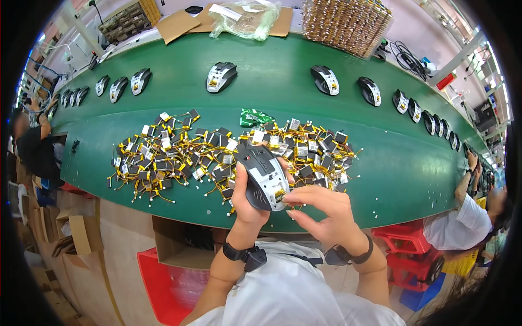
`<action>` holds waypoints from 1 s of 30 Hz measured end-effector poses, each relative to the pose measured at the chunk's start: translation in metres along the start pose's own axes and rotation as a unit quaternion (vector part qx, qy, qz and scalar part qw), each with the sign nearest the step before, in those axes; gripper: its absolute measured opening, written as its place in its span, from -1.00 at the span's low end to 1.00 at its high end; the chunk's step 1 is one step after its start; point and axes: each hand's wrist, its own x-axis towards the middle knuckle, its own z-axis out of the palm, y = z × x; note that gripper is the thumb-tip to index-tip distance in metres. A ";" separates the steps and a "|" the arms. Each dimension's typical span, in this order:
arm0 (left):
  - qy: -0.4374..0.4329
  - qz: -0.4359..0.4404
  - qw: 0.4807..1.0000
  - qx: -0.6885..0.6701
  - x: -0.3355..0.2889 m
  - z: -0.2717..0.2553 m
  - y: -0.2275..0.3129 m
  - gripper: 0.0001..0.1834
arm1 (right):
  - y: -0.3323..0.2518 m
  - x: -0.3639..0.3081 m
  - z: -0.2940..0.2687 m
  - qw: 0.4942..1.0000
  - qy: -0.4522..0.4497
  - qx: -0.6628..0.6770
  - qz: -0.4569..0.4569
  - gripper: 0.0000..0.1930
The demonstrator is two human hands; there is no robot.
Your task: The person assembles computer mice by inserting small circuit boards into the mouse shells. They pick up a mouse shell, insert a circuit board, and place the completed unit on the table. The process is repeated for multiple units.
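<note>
In the head view, the left hand (250,211) grips a black-and-silver computer mouse (263,175) above the green bench (399,179), before wired battery packs (155,158), while the right hand (330,213) has thumb and forefinger narrowly spaced at its near end, any grip undeterminable.

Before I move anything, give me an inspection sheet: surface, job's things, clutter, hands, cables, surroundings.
Surface: green bench, small white bits on its right side.
Job's things: one mouse held over loosely heaped batteries; more mice spaced along the bench beyond.
Clutter: green boards beside the heap; cardboard and plastic at the far edge.
Hands: left hand grips the mouse; right hand has fingertips at its near end, pinch unclear.
Cables: battery leads tangled; black cable coiled far right.
Surroundings: left co-worker, right co-worker; red crate below.
</note>
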 end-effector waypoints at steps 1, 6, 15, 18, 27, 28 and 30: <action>-0.004 0.001 1.000 0.008 -0.001 0.000 0.000 -0.33 | 0.004 0.000 -0.002 1.000 -0.012 -0.004 -0.014 -0.78; 0.016 -0.003 1.000 -0.006 -0.001 0.005 0.000 -0.35 | 0.015 0.004 -0.006 0.995 -0.025 -0.064 -0.070 -0.81; 0.091 0.034 0.993 -0.072 0.001 0.008 -0.007 -0.35 | 0.018 -0.010 0.027 0.985 0.062 -0.134 -0.094 -0.65; 0.097 0.026 0.992 -0.078 0.004 0.006 -0.004 -0.34 | 0.005 -0.014 0.028 0.972 0.056 -0.205 -0.103 -0.59; 0.095 0.001 0.993 -0.063 0.001 0.022 -0.005 -0.36 | 0.014 -0.029 0.036 0.951 0.104 -0.256 -0.141 -0.52; 0.093 -0.005 0.993 -0.068 0.000 0.023 -0.006 -0.35 | 0.015 -0.028 0.036 0.951 0.121 -0.250 -0.138 -0.50; 0.073 -0.005 0.994 -0.082 -0.001 0.023 -0.008 -0.35 | 0.017 -0.027 0.037 0.950 0.138 -0.244 -0.137 -0.50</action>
